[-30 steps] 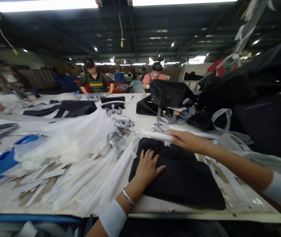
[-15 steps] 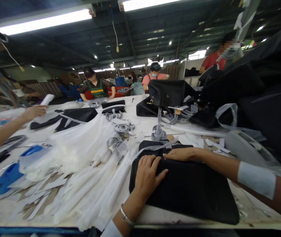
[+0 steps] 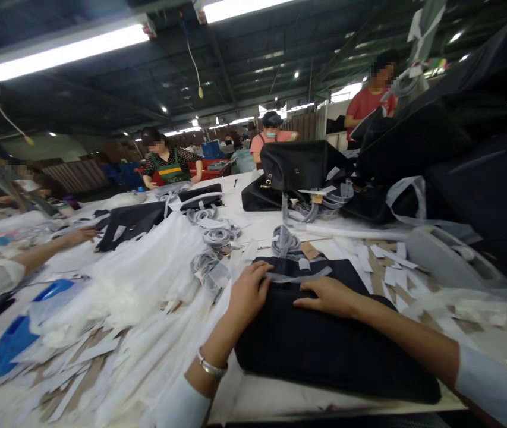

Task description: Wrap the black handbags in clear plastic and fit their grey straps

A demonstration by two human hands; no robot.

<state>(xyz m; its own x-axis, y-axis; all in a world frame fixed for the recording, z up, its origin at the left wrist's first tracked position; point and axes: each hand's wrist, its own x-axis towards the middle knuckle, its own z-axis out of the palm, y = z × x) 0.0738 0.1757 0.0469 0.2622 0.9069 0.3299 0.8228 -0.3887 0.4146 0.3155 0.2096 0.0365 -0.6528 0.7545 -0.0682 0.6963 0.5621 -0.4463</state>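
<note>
Left hand (image 3: 248, 291), fingers half bent, on upper left of black bag (image 3: 324, 356); right hand (image 3: 328, 297), loosely curled, on its upper middle; whether either pinches, cannot tell; bag lies beneath both, long axis left to right, narrow table (image 3: 253, 398) margin before it; translucent strip (image 3: 300, 277) between fingertips; coiled strap (image 3: 285, 241) just beyond.

We can't see the bits of black bag (image 3: 324, 351) under the left hand (image 3: 248, 291) and right hand (image 3: 330, 297). We can't tell if either one pinches the see-through strip (image 3: 300, 277). At 3 o'clock, the big black heap (image 3: 480, 172) runs out of our view. At 9 o'clock, so does a co-worker's arm (image 3: 50, 248). Far-off people (image 3: 236, 139) at 12 o'clock are too tiny for us.
</note>
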